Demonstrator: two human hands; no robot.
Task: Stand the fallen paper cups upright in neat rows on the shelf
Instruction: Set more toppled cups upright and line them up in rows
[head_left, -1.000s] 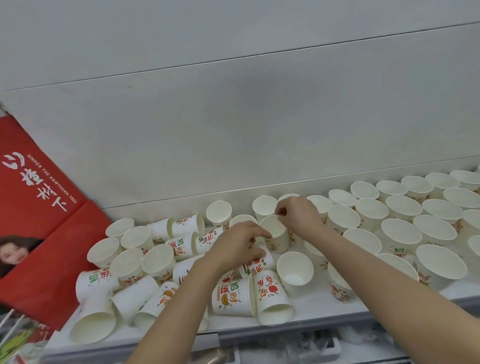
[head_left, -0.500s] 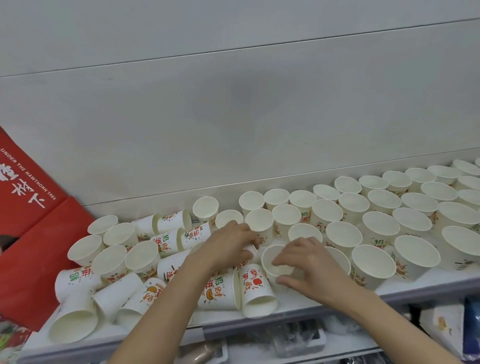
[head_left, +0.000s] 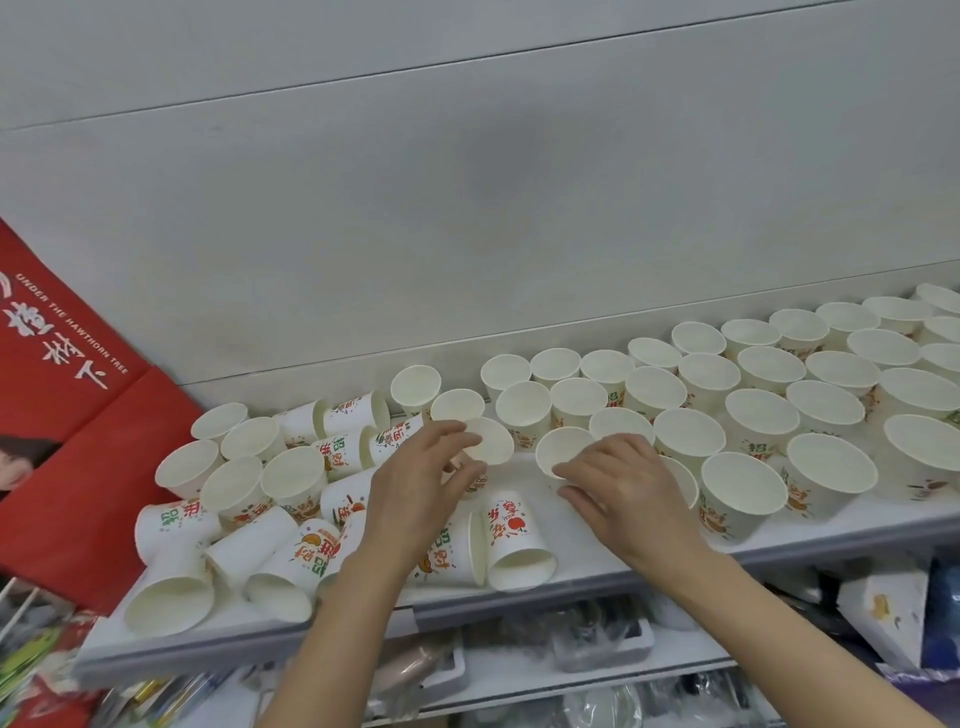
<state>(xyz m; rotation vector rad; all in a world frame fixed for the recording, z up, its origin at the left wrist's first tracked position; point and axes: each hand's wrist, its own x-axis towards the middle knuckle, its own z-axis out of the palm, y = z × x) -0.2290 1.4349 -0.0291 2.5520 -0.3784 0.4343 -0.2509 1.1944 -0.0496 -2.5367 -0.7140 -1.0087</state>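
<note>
Paper cup (head_left: 563, 451) upright under right hand (head_left: 626, 491), touching its fingertips

A red poster (head_left: 62, 426) with white lettering reading "UNDER THE HAWTHORN TREE" leans at the far left. Pale grey wall panels (head_left: 467, 208) rise behind. On a lower shelf, a clear plastic container (head_left: 602, 647) lies with dark contents, a white carton (head_left: 883, 618) at its right, colourful packets (head_left: 36, 654) at the lower left.
</note>
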